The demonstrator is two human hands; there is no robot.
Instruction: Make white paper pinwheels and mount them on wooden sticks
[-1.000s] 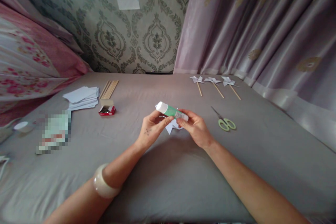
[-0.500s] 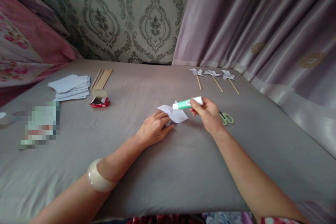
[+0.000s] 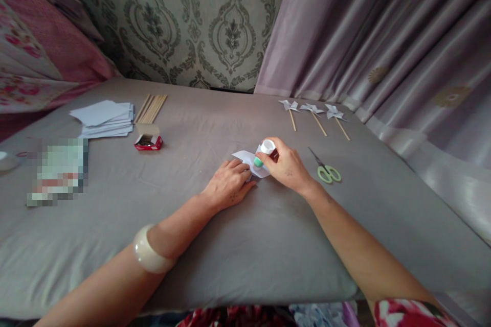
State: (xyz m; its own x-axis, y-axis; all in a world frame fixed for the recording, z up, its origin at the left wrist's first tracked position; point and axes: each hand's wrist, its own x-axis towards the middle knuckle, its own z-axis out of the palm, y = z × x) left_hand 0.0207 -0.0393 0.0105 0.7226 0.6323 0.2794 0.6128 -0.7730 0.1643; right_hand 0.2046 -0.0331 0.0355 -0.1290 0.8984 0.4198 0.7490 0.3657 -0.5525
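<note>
A partly folded white paper pinwheel (image 3: pixel 262 170) lies on the grey cloth in front of me. My left hand (image 3: pixel 229 184) holds it down from the left, fingertips over its folded part and thumb along the near side. In my right hand (image 3: pixel 287 164) is a green and white glue stick (image 3: pixel 267 147), gripped between thumb and fingers. The stick stands almost upright, with its white base up and its lower end at the middle of the paper; the tip itself is hidden. To the right of that hand lie scissors (image 3: pixel 326 169) with pale green handles.
Several finished pinwheels on sticks (image 3: pixel 312 109) lie at the back right. At the back left are stacked white paper (image 3: pixel 107 120), several wooden sticks (image 3: pixel 151 108) and an open small red box (image 3: pixel 148 142). A blurred packet (image 3: pixel 59 171) lies far left.
My right hand has tipped the glue stick from nearly level to upright and brought it down to the paper, moving left. The scissors now show fully. My left hand stays on the paper.
</note>
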